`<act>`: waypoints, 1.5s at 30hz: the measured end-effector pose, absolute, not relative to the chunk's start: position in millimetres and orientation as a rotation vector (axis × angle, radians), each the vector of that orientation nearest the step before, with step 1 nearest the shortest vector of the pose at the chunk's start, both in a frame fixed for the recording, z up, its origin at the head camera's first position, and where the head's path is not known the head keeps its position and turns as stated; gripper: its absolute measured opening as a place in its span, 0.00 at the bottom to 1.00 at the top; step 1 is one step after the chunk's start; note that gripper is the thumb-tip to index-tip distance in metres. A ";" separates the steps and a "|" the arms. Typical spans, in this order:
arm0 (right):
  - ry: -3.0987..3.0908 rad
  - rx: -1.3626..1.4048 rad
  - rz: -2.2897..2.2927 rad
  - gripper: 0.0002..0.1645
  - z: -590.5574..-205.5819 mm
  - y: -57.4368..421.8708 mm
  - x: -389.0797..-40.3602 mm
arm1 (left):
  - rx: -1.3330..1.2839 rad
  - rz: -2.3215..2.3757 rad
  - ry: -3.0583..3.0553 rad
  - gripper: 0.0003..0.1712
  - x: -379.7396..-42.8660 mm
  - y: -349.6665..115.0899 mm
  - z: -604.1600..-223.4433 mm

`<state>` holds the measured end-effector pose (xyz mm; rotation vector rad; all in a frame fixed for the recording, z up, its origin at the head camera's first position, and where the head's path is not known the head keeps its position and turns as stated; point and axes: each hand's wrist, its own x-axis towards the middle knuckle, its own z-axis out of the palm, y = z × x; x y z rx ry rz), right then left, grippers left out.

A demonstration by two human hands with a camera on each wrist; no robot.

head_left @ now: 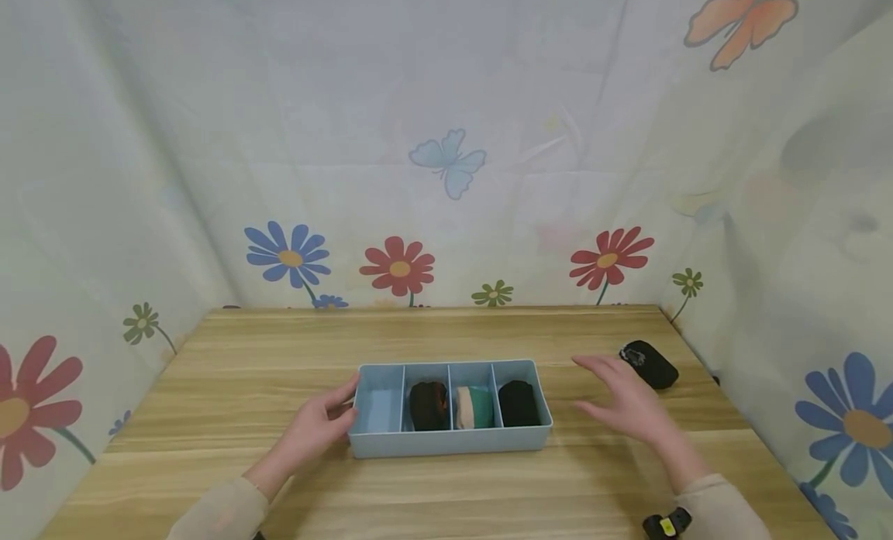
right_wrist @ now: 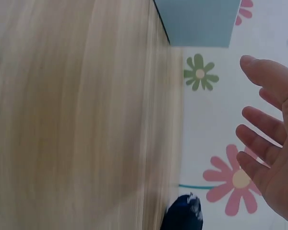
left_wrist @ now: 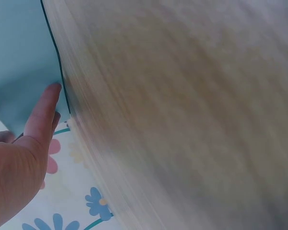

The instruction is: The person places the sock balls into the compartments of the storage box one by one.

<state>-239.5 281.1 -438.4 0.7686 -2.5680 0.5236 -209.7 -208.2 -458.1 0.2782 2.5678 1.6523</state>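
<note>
A light blue divided box (head_left: 446, 445) stands on the table. Its leftmost compartment is bare; the others hold rolled cloth bundles that look like folded socks: a dark one with orange marks (head_left: 429, 407), a beige and teal one (head_left: 476, 407) and a black one (head_left: 518, 404). My left hand (head_left: 315, 425) touches the box's left end, with the thumb extended along its wall in the left wrist view. To the right of the box, my right hand (head_left: 624, 400) is in the air with fingers spread, holding nothing. Beyond it lies a black bundle with a grey pattern (head_left: 650, 364).
The wooden table (head_left: 446, 497) reaches back to a white cloth backdrop (head_left: 530, 75) printed with flowers and butterflies. Similar cloth hangs along the left and right sides. A dark strap with a yellow mark (head_left: 667, 524) sits at my right wrist.
</note>
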 end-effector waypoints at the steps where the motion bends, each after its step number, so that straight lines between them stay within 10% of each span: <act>1: -2.572 0.766 0.512 0.42 -437.6 284.6 -239.4 | 0.274 1.653 2.564 0.35 -209.7 -208.2 -458.1; 45: -2.916 0.568 0.626 0.53 -449.1 388.9 -296.7 | 0.252 1.657 2.578 0.35 -207.2 -207.1 -457.8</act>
